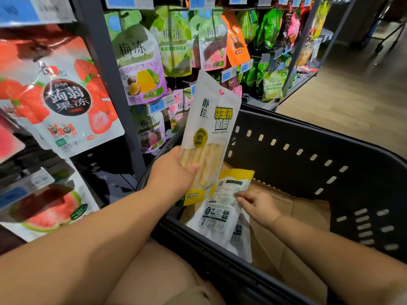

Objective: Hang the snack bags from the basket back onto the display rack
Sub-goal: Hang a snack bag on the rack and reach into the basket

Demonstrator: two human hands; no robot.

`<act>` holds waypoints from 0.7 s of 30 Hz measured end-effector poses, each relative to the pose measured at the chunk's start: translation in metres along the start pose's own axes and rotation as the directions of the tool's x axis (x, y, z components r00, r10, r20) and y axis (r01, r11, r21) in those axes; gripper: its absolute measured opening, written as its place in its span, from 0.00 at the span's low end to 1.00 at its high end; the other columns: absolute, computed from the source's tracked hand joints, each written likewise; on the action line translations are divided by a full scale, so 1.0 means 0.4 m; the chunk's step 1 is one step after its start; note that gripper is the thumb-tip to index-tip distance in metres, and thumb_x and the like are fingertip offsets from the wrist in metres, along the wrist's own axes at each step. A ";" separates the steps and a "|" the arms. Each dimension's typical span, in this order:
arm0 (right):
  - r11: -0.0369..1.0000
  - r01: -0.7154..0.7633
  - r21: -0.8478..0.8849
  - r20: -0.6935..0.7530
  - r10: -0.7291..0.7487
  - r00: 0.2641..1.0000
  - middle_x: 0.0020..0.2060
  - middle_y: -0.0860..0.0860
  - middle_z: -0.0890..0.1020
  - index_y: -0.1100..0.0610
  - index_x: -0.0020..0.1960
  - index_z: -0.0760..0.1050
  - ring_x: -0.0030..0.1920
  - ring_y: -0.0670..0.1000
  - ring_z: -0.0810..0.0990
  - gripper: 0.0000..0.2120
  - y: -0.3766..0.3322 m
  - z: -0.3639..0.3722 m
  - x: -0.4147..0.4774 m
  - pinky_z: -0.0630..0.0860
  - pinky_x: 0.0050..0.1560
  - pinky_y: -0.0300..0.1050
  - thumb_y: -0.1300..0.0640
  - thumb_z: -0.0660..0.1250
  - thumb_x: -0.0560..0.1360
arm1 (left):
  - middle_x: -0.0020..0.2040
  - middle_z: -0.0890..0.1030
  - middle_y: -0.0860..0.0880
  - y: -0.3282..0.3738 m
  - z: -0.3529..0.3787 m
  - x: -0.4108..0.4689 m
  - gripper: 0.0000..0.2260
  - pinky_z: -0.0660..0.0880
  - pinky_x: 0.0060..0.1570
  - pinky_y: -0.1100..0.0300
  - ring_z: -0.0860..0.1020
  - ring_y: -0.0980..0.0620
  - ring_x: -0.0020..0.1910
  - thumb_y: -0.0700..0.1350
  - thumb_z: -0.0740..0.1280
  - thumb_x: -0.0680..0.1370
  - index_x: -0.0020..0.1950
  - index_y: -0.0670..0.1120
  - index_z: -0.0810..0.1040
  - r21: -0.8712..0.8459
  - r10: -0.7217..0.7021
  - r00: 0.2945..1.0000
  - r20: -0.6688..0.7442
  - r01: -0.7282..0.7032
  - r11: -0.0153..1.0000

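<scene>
My left hand [174,170] grips a long white and yellow snack bag [211,119] by its lower half and holds it upright above the near left rim of the black basket [308,146]. A pink hang hole shows at the bag's top. My right hand [257,205] reaches into the basket, its fingertips touching a second white and yellow bag [222,212] that lies back side up on brown cardboard. The display rack [176,51] stands behind and to the left, with hanging jelly pouches.
A dark upright post [105,69] divides the rack sections. Strawberry and watermelon pouches [66,95] hang close on the left. Blue price tags [157,106] stick out on hooks. Wooden floor [352,95] opens to the right. My knees are below the basket.
</scene>
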State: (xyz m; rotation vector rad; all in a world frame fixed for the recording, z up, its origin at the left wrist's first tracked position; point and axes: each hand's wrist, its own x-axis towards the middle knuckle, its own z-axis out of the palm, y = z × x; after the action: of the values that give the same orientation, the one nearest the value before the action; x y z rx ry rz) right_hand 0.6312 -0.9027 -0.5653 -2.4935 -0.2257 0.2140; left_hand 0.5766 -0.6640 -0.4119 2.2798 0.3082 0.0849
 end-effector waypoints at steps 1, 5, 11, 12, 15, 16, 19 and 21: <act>1.000 0.021 0.003 0.042 -0.021 0.999 0.61 0.52 0.80 0.53 0.64 0.79 0.61 0.52 0.78 0.15 0.000 -0.009 -0.001 0.73 0.65 0.48 0.56 0.67 0.78 | 0.49 0.78 0.52 -0.001 -0.001 -0.001 0.12 0.67 0.48 0.60 0.75 0.50 0.50 0.48 0.67 0.79 0.63 0.50 0.75 -0.022 0.003 1.000 -0.011 -0.003 1.000; 0.972 0.133 -0.196 0.139 -0.107 0.985 0.68 0.49 0.75 0.50 0.71 0.73 0.69 0.50 0.72 0.25 -0.003 -0.030 0.003 0.67 0.70 0.45 0.55 0.71 0.74 | 0.50 0.76 0.55 -0.002 -0.005 -0.004 0.13 0.65 0.49 0.62 0.72 0.54 0.49 0.47 0.67 0.79 0.64 0.50 0.75 -0.087 0.017 0.998 -0.062 -0.023 0.996; 0.939 0.173 -0.298 0.175 -0.124 0.977 0.69 0.47 0.75 0.47 0.72 0.71 0.69 0.49 0.71 0.31 -0.003 -0.041 0.013 0.68 0.70 0.46 0.46 0.75 0.71 | 0.50 0.75 0.56 -0.002 -0.007 -0.009 0.13 0.65 0.49 0.63 0.72 0.54 0.49 0.46 0.68 0.79 0.64 0.50 0.75 -0.156 0.014 0.996 -0.088 -0.027 0.987; 0.937 0.176 -0.301 0.177 -0.126 0.976 0.69 0.47 0.75 0.47 0.72 0.71 0.68 0.49 0.72 0.31 -0.004 -0.044 0.015 0.68 0.70 0.46 0.45 0.75 0.71 | 0.50 0.75 0.55 -0.002 -0.007 -0.009 0.13 0.65 0.49 0.63 0.72 0.54 0.49 0.46 0.68 0.79 0.64 0.50 0.75 -0.156 0.013 0.996 -0.087 -0.027 0.987; 0.915 0.240 -0.325 0.191 -0.185 0.964 0.64 0.48 0.78 0.49 0.69 0.75 0.64 0.49 0.75 0.27 -0.014 -0.057 0.017 0.71 0.66 0.44 0.43 0.73 0.72 | 0.50 0.75 0.55 -0.002 -0.007 -0.009 0.13 0.65 0.49 0.63 0.72 0.54 0.49 0.46 0.68 0.79 0.64 0.50 0.75 -0.147 0.010 0.997 -0.083 -0.022 0.989; 0.900 0.272 -0.340 0.187 -0.219 0.958 0.61 0.48 0.80 0.51 0.67 0.77 0.61 0.50 0.77 0.25 -0.016 -0.059 0.018 0.72 0.64 0.45 0.44 0.73 0.72 | 0.50 0.75 0.55 -0.002 -0.007 -0.009 0.13 0.66 0.50 0.63 0.72 0.54 0.50 0.47 0.68 0.79 0.64 0.50 0.75 -0.139 0.010 0.997 -0.081 -0.021 0.990; 0.852 0.374 -0.366 0.136 -0.349 0.927 0.51 0.51 0.83 0.53 0.56 0.84 0.54 0.53 0.80 0.16 -0.019 -0.063 0.022 0.76 0.58 0.50 0.46 0.74 0.72 | 0.51 0.75 0.54 -0.001 -0.008 -0.008 0.14 0.66 0.51 0.61 0.72 0.53 0.50 0.47 0.67 0.79 0.65 0.50 0.74 -0.115 0.009 0.997 -0.074 -0.018 0.993; 0.816 0.420 -0.398 0.069 -0.430 0.900 0.43 0.50 0.84 0.53 0.46 0.86 0.47 0.51 0.82 0.13 -0.024 -0.064 0.022 0.79 0.50 0.45 0.44 0.73 0.71 | 0.51 0.76 0.54 0.000 -0.009 -0.008 0.14 0.67 0.51 0.61 0.72 0.53 0.50 0.47 0.67 0.79 0.65 0.50 0.74 -0.115 0.006 0.998 -0.068 -0.014 0.993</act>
State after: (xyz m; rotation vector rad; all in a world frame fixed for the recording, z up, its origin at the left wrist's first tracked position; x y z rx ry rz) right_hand 0.6440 -0.9078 -0.5401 -2.7618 -0.8910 -0.0604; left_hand 0.5729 -0.6620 -0.4094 2.1669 0.3186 0.1811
